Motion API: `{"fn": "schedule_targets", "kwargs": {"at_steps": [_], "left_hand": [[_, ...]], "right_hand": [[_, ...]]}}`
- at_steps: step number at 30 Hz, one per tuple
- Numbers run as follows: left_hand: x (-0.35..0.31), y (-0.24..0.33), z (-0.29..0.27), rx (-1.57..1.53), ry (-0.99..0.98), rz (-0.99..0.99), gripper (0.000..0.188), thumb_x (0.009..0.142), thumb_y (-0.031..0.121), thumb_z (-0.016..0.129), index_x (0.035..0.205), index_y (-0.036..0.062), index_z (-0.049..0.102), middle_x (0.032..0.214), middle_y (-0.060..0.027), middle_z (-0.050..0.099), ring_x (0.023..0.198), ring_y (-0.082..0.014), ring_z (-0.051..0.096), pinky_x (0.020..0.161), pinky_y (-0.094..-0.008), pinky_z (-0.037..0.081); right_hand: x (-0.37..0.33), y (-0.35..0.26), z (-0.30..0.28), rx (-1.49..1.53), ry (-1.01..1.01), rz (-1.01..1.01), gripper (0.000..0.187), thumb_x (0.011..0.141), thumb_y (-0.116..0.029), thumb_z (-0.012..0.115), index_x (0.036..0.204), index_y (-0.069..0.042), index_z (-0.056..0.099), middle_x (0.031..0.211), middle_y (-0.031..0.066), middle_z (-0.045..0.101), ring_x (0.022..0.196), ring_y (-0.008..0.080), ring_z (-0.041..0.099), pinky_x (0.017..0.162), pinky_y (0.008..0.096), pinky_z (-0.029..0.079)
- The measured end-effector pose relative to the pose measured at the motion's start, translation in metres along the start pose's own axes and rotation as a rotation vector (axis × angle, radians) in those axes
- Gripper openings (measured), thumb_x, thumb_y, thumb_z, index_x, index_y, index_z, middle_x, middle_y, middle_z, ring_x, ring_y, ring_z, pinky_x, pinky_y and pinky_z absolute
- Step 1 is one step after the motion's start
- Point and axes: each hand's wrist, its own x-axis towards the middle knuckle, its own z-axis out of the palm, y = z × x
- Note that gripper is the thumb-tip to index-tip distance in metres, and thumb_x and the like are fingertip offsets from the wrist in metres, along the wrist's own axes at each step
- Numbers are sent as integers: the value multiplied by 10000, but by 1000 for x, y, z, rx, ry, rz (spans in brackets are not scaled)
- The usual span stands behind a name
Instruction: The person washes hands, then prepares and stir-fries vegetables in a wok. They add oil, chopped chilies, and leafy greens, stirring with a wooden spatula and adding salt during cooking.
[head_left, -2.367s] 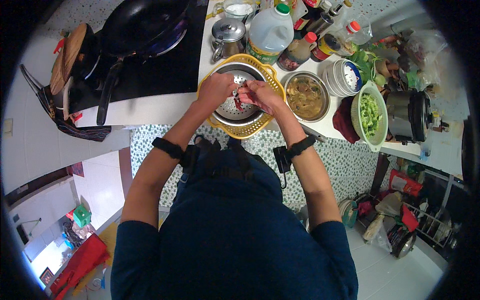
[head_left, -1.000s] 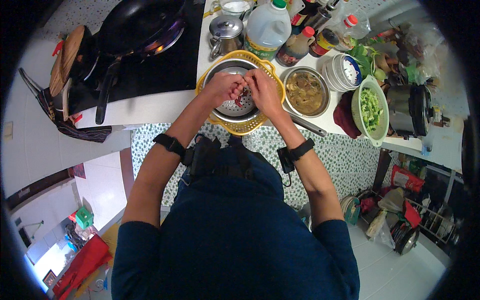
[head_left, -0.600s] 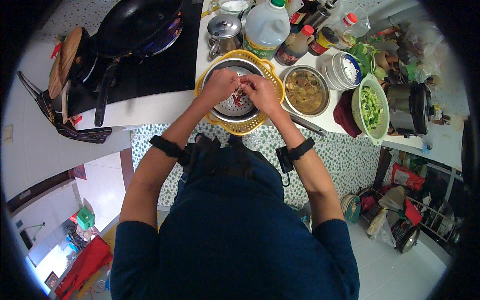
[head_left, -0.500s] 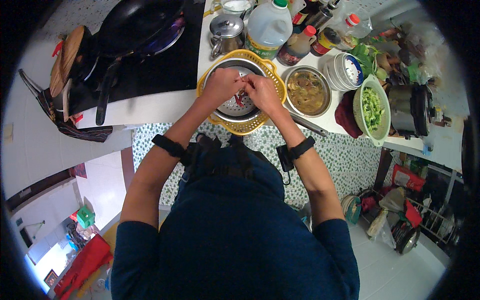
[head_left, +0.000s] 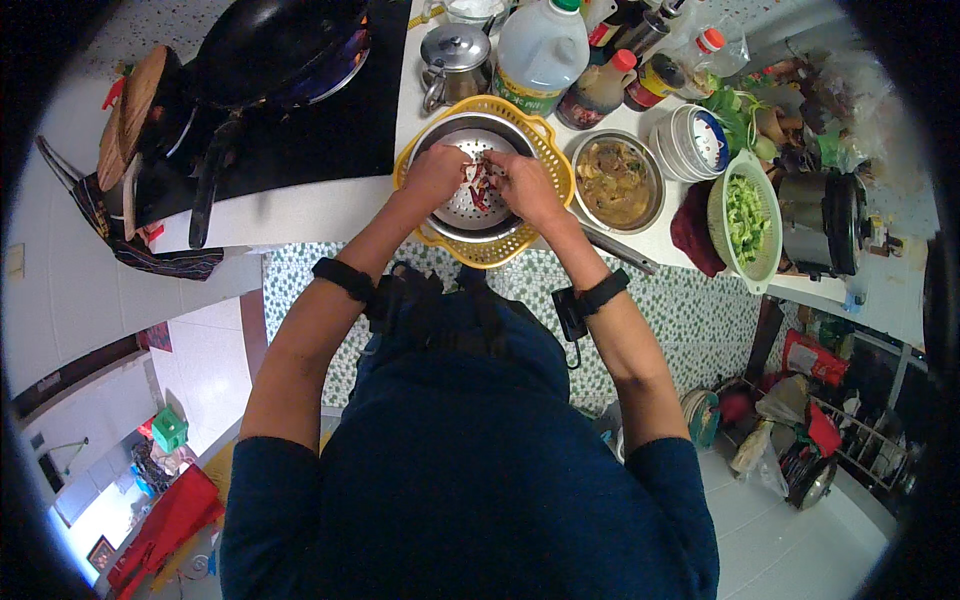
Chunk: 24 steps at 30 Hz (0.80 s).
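Over a steel strainer bowl (head_left: 465,219) with a perforated bottom, both my hands work close together. Dried red chilies (head_left: 480,192), some in pieces, lie in the bowl. The bowl sits in a yellow plastic basket (head_left: 503,252) at the counter's front edge. My left hand (head_left: 438,178) is closed above the bowl's left side, its fingertips pinched near a reddish bit; what they hold is too small to make out. My right hand (head_left: 527,188), at the right side, pinches what looks like a dark dried chili between thumb and fingers.
Right of the basket stands a steel pan (head_left: 616,182) of brownish soupy food, its handle toward me. Stacked bowls (head_left: 690,143) and a pale green basket of chopped greens (head_left: 745,225) are farther right. Bottles, including a large jug (head_left: 541,55), line the back. A wok (head_left: 270,50) occupies the left stove.
My hands, fingertips together before, have moved apart. The left hand has shifted left and slightly down, and more of the chilies in the bowl show between them.
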Motion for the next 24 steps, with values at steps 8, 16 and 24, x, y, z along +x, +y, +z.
{"fn": "schedule_targets", "kwargs": {"at_steps": [8, 16, 24], "left_hand": [[-3, 14, 10, 291, -48, 120, 197, 808, 240, 556, 885, 72, 623, 894, -147, 629, 856, -313, 619, 705, -432, 490], [-8, 4, 24, 96, -2, 332, 147, 823, 182, 502, 873, 94, 608, 867, -127, 610, 875, -311, 610, 746, -428, 476], [-3, -9, 24, 174, -84, 256, 139, 824, 145, 488, 878, 97, 607, 899, -126, 635, 887, -327, 613, 683, -444, 493]], "right_hand": [[-7, 12, -4, -148, -1, 174, 141, 789, -182, 641, 843, -54, 615, 712, 189, 616, 710, 372, 611, 615, 453, 473], [-19, 11, 7, -60, 42, 27, 223, 764, -81, 581, 983, -59, 623, 884, 203, 624, 852, 387, 600, 759, 476, 475], [-16, 10, 20, -12, -164, 167, 227, 766, -72, 574, 983, -26, 620, 933, 230, 613, 888, 403, 589, 786, 482, 467]]}}
